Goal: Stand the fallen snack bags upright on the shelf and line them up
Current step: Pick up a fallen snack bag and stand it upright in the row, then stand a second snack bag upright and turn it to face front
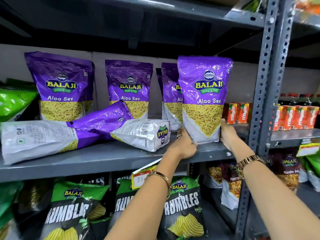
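Note:
A purple Aloo Sev bag (204, 99) stands upright at the right end of the grey shelf (103, 160). My left hand (183, 144) grips its lower left side and my right hand (228, 134) its lower right side. Three more purple bags stand along the back: one at the left (60, 85), one in the middle (129, 87), and one partly hidden behind the held bag (170, 96). Two bags lie flat: a long one (38, 137) at the left front, and another (131, 129) resting across it.
A perforated steel upright (265, 84) borders the shelf on the right, with orange juice cartons (237, 113) beyond it. Green bags (13, 101) sit at the far left. Black-and-green chip bags (183, 205) fill the shelf below, behind a yellow price tag (140, 177).

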The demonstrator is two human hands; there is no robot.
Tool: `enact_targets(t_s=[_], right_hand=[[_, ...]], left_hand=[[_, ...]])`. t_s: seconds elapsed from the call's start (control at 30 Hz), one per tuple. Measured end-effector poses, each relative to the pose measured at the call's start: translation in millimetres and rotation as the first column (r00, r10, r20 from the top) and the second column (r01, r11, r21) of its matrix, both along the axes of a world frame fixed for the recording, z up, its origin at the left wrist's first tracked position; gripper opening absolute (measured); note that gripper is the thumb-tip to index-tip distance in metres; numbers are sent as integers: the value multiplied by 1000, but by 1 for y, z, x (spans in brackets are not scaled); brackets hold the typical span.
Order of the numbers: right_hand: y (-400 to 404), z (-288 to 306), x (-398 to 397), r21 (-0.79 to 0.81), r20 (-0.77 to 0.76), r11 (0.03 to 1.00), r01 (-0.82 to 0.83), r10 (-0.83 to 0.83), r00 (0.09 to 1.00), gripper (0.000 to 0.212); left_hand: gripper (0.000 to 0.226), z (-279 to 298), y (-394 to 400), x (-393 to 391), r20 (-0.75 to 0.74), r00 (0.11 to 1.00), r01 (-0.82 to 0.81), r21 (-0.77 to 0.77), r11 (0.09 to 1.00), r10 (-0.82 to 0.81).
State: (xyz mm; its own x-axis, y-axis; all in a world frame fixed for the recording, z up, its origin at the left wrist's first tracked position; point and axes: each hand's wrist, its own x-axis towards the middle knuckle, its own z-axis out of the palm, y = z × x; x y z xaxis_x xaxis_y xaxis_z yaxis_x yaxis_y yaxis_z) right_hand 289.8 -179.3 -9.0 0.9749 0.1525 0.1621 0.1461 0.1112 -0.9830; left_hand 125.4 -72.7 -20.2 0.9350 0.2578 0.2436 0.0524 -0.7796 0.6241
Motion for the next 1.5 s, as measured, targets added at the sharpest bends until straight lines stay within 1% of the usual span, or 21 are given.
enact_targets(t_s=[0.07,0.13,0.27,0.33,0.4,0.43,0.5,0.57,0.63,0.7,0.73,0.77,0.83,0.97,1.03,1.1,1.17,1.23,1.27,1.33,1.5], right_hand=[[1,0,0,-36,30,999,-13,14,999,53],[2,-2,4,-64,42,998,-19,21,999,53],[2,-2,6,-58,38,998,-17,19,999,53],[2,-3,2,-59,80,998,32,-28,996,52],[0,-5,-7,-41,160,982,186,-178,971,48],[-1,-7,-13,3,206,965,263,-258,944,44],[-4,-11,-26,118,293,923,367,-385,875,33],[-2,-13,-41,179,428,884,432,-465,775,27],[4,-10,-61,192,654,888,418,-433,620,26],[13,0,-82,203,830,915,349,-350,434,30],[18,6,-92,205,870,929,307,-317,378,30],[24,13,-101,194,888,944,267,-285,361,29],[37,27,-117,151,893,970,189,-216,395,25],[63,39,-129,26,879,997,77,-60,473,23],[79,41,-128,-66,835,997,43,32,550,23],[97,41,-127,-198,741,979,40,123,660,31],[112,40,-125,-340,612,940,33,194,767,45],[123,37,-122,-440,447,897,-49,266,854,55],[127,35,-122,-460,359,880,-115,303,883,58],[132,32,-121,-417,221,878,-234,348,911,61],[132,33,-116,-307,70,876,-373,411,909,60]], left_hand=[[80,0,-1,-2,-22,1000,-1,39,999,2],[80,-1,1,0,-30,1000,2,37,999,-1],[77,-2,2,3,36,999,-25,31,999,24],[76,-3,1,1,114,993,-15,25,1000,12],[74,-6,-1,-5,252,968,-5,53,999,-8],[71,-9,-2,-8,342,940,-23,80,997,-5],[64,-16,-8,-20,522,852,-118,139,983,29],[60,-21,-13,-30,687,723,-272,191,943,70],[56,-21,-14,-34,811,573,-466,204,861,118],[55,-16,-12,-39,859,472,-623,166,765,198],[57,-11,-10,-43,862,439,-670,127,731,253],[60,-8,-8,-47,854,417,-696,78,714,312],[66,-2,-1,-56,827,401,-718,18,696,393],[65,-4,13,-70,814,396,-756,26,654,425],[69,-10,21,-79,779,408,-750,-10,661,475],[78,-15,31,-89,735,441,-721,-51,691,515],[91,-19,40,-97,690,493,-655,-107,748,530],[105,-21,45,-103,627,560,-548,-209,810,541],[110,-22,46,-105,589,591,-508,-260,821,552],[116,-22,48,-108,505,651,-474,-313,823,567],[117,-6,54,-108,289,787,-427,-384,819,545]])
